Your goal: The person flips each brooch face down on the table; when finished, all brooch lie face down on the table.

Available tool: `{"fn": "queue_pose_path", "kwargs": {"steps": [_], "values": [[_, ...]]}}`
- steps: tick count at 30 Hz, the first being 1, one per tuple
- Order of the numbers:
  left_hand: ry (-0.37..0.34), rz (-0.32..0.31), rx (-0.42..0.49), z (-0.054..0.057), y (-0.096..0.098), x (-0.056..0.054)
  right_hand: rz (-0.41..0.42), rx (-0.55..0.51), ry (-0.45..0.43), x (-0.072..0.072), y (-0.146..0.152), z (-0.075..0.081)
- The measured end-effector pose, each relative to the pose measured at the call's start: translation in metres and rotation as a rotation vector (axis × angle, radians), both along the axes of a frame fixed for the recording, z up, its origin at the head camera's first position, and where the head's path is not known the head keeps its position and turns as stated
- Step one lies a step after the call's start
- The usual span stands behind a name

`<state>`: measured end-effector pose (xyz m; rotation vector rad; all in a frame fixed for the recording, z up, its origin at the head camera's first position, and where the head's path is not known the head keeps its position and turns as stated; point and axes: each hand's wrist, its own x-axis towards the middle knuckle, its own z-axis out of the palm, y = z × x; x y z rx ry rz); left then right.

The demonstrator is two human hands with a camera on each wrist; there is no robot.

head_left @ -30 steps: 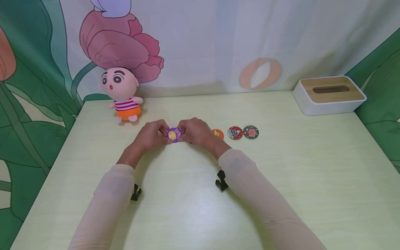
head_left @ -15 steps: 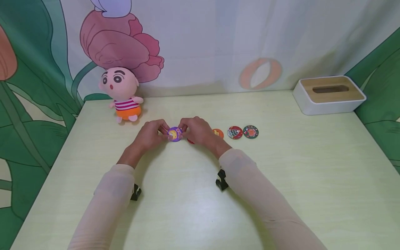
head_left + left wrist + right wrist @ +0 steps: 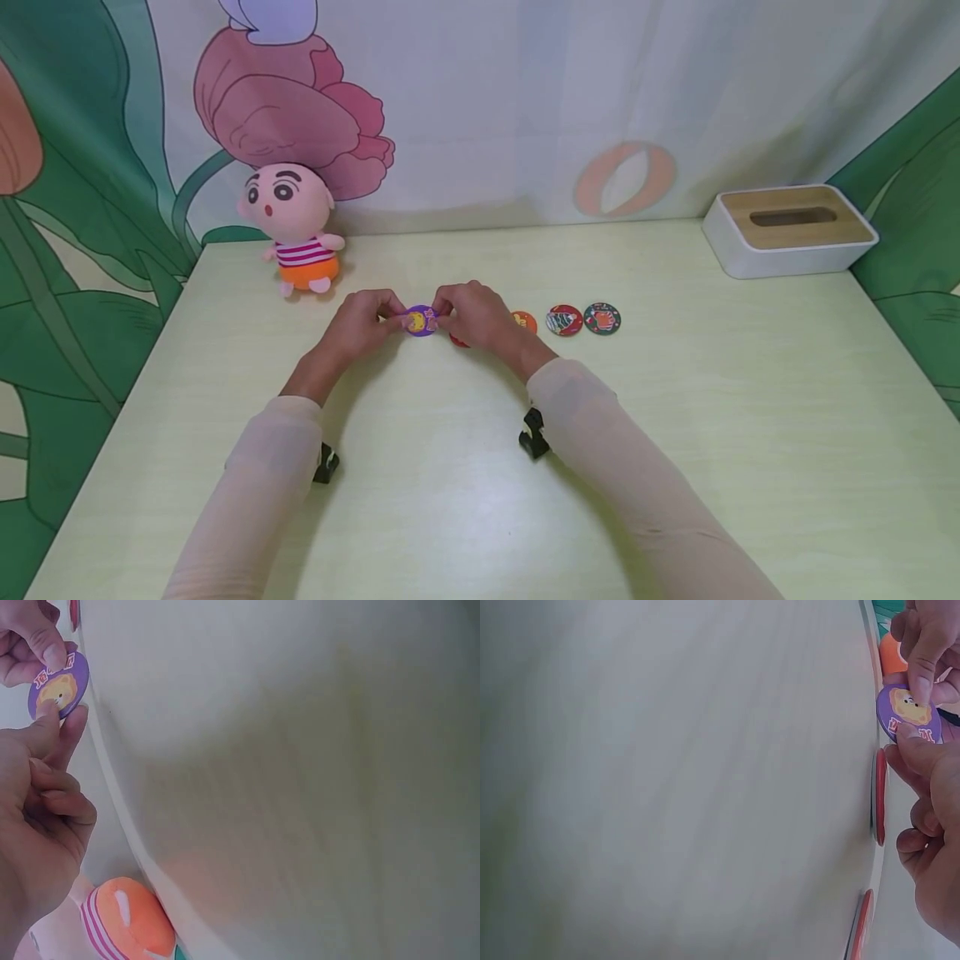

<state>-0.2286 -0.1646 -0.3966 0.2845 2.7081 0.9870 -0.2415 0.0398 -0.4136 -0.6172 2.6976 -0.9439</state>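
Note:
A round purple badge [image 3: 422, 321] with a yellow lion face and lettering is held just above the table between both hands. My left hand [image 3: 363, 323] pinches its left edge between thumb and forefinger. The right hand [image 3: 477, 317] pinches the opposite edge; in the right wrist view its thumb lies over the lettering on the purple badge [image 3: 900, 712]. A red badge [image 3: 459, 341] is mostly covered by the right hand, and an orange badge [image 3: 524, 321] is partly hidden behind that wrist. Farther right lie a red badge with a tree [image 3: 564, 320] and a dark green one [image 3: 602, 318].
A plush doll [image 3: 300, 233] in a striped top and orange shorts sits at the table's back left. At the back right stands a white tissue box [image 3: 787, 250] with a wooden lid. A printed curtain [image 3: 480, 117] hangs behind the pale table [image 3: 450, 517].
Between the fingers, the purple badge has tilted flatter and now looks more oval. Both it and the right hand have shifted slightly right, showing a bit more of the covered red badge.

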Motion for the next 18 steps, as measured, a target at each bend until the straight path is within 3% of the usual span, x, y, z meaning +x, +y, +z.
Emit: {"fn": "queue_pose_path", "kwargs": {"steps": [10,18], "values": [[-0.024,0.009,0.076,-0.0032,-0.0027,-0.0019,0.010,0.048,0.065,0.0004,0.0034,0.0001],[-0.123,0.050,0.156,-0.0016,-0.0047,-0.0017,0.045,0.083,0.107,-0.0001,0.0039,0.0000]]}}
